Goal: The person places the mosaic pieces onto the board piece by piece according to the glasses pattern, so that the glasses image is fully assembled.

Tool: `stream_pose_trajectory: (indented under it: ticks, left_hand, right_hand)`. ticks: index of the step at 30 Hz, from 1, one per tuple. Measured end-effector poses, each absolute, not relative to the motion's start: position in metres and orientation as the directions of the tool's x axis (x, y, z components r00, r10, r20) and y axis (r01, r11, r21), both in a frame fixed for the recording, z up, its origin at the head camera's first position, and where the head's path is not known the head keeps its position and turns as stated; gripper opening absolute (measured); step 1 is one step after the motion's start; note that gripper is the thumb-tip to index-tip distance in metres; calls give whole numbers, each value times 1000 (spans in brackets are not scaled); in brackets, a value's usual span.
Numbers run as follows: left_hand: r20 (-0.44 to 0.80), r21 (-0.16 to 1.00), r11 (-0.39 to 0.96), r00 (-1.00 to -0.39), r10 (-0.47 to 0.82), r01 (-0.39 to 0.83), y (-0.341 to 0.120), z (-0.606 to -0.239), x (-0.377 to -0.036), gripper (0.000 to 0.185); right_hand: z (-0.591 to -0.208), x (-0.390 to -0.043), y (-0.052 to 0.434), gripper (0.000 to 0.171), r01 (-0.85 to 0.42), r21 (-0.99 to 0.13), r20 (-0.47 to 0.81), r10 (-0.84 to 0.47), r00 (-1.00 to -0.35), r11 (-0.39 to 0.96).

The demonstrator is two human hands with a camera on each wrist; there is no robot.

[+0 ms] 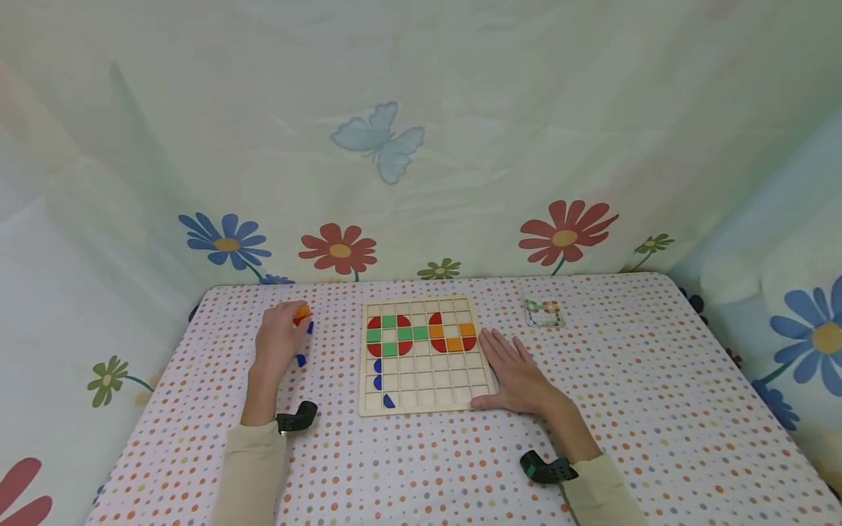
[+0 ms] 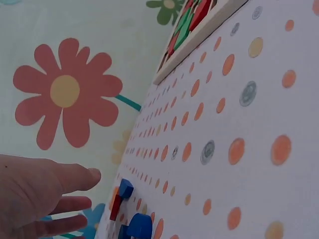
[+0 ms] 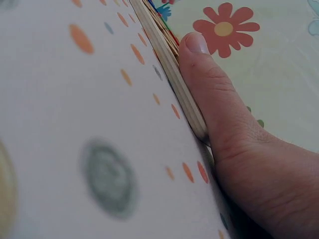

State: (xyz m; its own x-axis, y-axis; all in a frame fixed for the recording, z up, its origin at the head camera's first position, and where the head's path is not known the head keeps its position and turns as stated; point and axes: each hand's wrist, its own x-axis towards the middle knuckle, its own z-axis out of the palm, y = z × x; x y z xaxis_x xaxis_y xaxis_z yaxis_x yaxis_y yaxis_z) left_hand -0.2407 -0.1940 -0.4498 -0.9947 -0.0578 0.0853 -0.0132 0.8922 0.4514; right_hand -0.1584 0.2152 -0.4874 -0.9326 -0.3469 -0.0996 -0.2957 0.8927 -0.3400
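1. Polka-dotted cloth covers the table (image 1: 645,409), and flowered fabric with a pale blue butterfly hangs behind it.
2. At the table's middle lies a wooden grid board (image 1: 426,356); red, green and orange tiles fill its far rows, and three blue pieces sit down its left column.
3. Resting flat at the board's right edge is the right hand (image 1: 520,376), fingers straight and relaxed, gripping nothing (the right wrist view shows the thumb (image 3: 209,84) pressed along the board's near edge).
4. Left of the board, the left hand (image 1: 279,340) lies over a small pile of loose pieces (image 2: 130,211), fingers extended and holding nothing; an orange piece (image 1: 302,313) shows at its fingertips, blue ones just beside it.
5. Far right of the board sits a small pattern card (image 1: 544,312), well apart from both hands.
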Motion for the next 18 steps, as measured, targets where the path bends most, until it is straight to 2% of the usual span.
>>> stream_pose_trajectory:
  ticks: [5, 11, 18]
  left_hand:
    - [60, 431, 900, -993, -104, -68, -199, -450, -247, 45]
    - [-37, 430, 883, -981, -193, -190, -198, -455, -248, 53]
    - [-16, 441, 875, -976, -217, -202, -198, -460, -250, 41]
  right_hand:
    - [-487, -161, 219, 124, -305, -340, -75, -349, -934, 890]
    - [-491, -158, 218, 125, -303, -352, -85, -352, -932, 886]
    - [-490, -157, 218, 123, -311, -341, -66, -353, -933, 887]
